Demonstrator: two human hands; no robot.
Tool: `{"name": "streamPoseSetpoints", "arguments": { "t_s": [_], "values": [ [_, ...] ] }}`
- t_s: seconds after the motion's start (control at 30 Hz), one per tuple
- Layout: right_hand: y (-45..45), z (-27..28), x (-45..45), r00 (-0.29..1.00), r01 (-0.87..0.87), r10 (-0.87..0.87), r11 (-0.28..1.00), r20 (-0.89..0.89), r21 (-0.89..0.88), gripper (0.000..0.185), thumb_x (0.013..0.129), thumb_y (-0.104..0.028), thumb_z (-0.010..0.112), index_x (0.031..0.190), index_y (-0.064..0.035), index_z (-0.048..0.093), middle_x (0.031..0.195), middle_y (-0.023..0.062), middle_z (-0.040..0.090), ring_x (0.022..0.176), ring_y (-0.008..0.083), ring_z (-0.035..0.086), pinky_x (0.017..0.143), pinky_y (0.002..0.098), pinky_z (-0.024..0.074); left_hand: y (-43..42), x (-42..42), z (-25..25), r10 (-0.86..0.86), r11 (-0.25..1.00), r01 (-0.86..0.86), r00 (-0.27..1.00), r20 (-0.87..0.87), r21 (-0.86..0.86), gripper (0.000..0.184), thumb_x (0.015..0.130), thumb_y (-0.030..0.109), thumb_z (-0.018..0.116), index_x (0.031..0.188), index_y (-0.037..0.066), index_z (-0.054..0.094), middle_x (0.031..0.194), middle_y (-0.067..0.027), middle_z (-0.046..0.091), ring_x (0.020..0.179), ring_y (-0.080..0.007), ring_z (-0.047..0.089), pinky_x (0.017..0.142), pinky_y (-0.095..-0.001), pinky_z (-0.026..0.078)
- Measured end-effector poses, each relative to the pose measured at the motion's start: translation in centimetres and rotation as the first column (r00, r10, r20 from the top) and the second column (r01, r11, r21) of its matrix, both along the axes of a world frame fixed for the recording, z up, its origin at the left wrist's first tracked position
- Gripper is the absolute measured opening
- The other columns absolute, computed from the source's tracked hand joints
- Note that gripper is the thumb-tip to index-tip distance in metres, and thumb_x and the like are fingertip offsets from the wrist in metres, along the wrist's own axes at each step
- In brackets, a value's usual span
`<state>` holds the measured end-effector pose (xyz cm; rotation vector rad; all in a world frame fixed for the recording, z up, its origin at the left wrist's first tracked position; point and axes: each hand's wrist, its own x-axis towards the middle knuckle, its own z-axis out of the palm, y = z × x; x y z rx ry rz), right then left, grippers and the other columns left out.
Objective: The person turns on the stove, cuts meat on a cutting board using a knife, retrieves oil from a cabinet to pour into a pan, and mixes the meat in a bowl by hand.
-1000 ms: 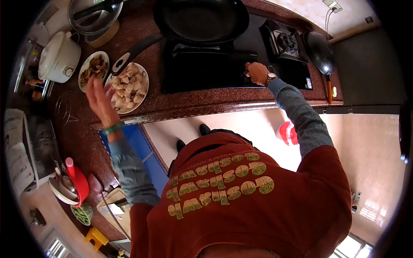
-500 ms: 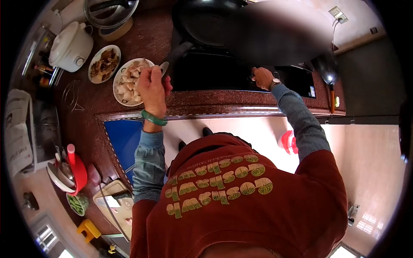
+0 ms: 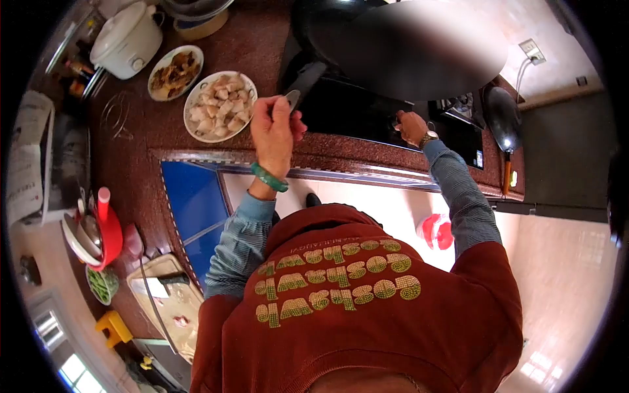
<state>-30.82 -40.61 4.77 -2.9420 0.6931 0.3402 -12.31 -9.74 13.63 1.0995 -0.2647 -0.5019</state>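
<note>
My left hand (image 3: 272,134), with a green bangle at its wrist, is closed around a dark handle (image 3: 306,80) with a silvery end. The handle runs up towards the black wok (image 3: 314,29); where they join is hard to make out. Just left of this hand is a plate of pale raw meat chunks (image 3: 221,108). My right hand (image 3: 413,128), wearing a watch, has its fingers closed on a small knob (image 3: 397,122) at the front of the black stove (image 3: 354,112). A large blurred patch hides much of the wok and stove behind.
A plate of brown food (image 3: 175,73) and a white cooker (image 3: 131,42) stand at the back left. A cleaver (image 3: 152,288) lies on a cutting board (image 3: 177,308), near a red colander (image 3: 111,239) and green vegetables (image 3: 101,285). A second wok (image 3: 503,121) is at the right.
My left hand has shifted right, off the meat plate's edge, along with the handle. The whole view has shifted somewhat. My right hand stays at the stove knob.
</note>
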Motion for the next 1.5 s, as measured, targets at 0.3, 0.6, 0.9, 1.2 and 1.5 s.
{"name": "streamPoseSetpoints", "arguments": {
  "t_s": [0.3,0.6,0.9,1.2,1.5],
  "values": [
    [0.0,-0.5,0.0,0.999,-0.022,0.023,0.999,0.032,-0.028,0.021,0.075,-0.014,0.062,0.085,0.0018,0.052,0.072,0.0247,0.057,0.073,0.0433,0.054,0.065,0.0474,0.0424,-0.6,-3.3,0.2,-0.133,0.990,0.127,0.987,-0.095,-0.069,0.015,0.089,0.016,0.048,0.092,0.004,0.039,0.064,-0.0037,0.050,0.045,-0.0067,0.048,0.037,-0.0190,0.037],
    [0.2,-0.1,0.4,0.996,0.047,-0.051,0.997,0.071,0.053,0.021,0.073,-0.010,0.061,0.088,0.0026,0.054,0.077,0.0257,0.057,0.079,0.0437,0.054,0.065,0.0472,0.0425,2.2,-1.2,-5.1,0.046,0.996,-0.060,0.981,0.190,0.070,0.015,0.083,0.019,0.060,0.085,0.005,0.056,0.066,0.0009,0.055,0.056,-0.0075,0.054,0.047,-0.0198,0.042],
    [0.3,0.4,0.8,1.000,-0.001,0.001,1.000,0.021,0.013,0.024,0.073,-0.010,0.064,0.088,0.0057,0.053,0.075,0.0275,0.056,0.078,0.0454,0.052,0.065,0.0487,0.0406,5.9,9.2,-7.7,-0.334,0.540,-0.702,0.327,0.884,0.464,0.027,0.064,0.019,0.070,0.088,0.016,0.057,0.096,-0.0115,0.047,0.091,-0.0308,0.046,0.075,-0.0447,0.041],
    [-0.8,-1.5,-0.5,0.991,-0.032,0.030,0.999,0.132,0.012,0.022,0.076,-0.014,0.061,0.084,0.0037,0.051,0.072,0.0250,0.056,0.072,0.0429,0.054,0.061,0.0494,0.0422,5.5,12.4,-9.3,-0.520,0.424,-0.738,0.276,0.809,0.524,0.020,0.067,0.017,0.066,0.087,0.019,0.064,0.094,-0.0108,0.048,0.089,-0.0319,0.048,0.070,-0.0439,0.043],
    [-0.6,-1.1,-0.5,0.991,-0.052,0.049,0.999,0.125,0.014,0.020,0.076,-0.011,0.060,0.080,0.0062,0.051,0.070,0.0256,0.055,0.069,0.0426,0.054,0.060,0.0496,0.0413,8.1,13.5,-9.3,-0.292,0.628,-0.652,0.310,0.905,0.426,0.021,0.067,0.018,0.068,0.087,0.015,0.063,0.092,-0.0099,0.052,0.087,-0.0292,0.051,0.072,-0.0408,0.044]
  ]
}}
